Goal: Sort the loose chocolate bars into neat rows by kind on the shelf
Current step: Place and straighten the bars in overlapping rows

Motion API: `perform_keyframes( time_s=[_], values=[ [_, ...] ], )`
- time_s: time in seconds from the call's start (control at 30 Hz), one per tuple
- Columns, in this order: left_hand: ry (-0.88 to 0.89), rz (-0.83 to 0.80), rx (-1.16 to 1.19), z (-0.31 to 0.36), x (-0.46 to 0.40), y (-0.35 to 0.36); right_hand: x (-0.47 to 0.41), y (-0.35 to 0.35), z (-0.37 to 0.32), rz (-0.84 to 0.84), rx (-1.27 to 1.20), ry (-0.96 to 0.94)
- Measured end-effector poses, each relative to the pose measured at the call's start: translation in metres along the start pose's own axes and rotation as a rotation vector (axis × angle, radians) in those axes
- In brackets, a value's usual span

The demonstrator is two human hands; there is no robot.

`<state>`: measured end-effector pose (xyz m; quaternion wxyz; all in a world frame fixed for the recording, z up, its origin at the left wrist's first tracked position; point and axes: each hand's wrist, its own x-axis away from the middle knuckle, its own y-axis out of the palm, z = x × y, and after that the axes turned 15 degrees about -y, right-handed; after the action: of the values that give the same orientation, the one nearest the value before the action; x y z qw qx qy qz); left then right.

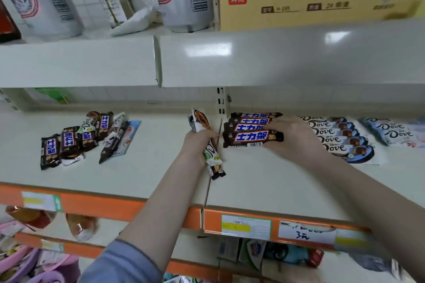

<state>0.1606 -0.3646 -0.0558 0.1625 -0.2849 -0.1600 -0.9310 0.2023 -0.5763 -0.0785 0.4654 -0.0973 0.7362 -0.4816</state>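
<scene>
Left hand (pixel 197 145) grips white-wrapped bars (pixel 208 145); right hand (pixel 292 135), at its 3 o'clock, pinches the nearest Snickers bar (pixel 250 138) of a row

left hand (pixel 200 145): fingers curled, gripping | right hand (pixel 296 138): reaching forward, fingers bent down | both forearms extended

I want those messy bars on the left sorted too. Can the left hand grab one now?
Probably not yet: the left hand already holds bars, though bare shelf leaves the way to the pile free.
</scene>
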Motion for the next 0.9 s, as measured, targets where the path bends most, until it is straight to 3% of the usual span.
perform_keyframes(
  time_s=[0.37, 0.9],
  values=[
    [-0.001, -0.081, -0.23, 0.009, -0.015, 0.019, 0.008, 0.015, 0.016, 0.007, 0.028, 0.04],
    [0.005, -0.075, -0.282, 0.009, -0.017, 0.021, 0.009, 0.016, 0.02, -0.084, 0.071, 0.125]
  ],
)
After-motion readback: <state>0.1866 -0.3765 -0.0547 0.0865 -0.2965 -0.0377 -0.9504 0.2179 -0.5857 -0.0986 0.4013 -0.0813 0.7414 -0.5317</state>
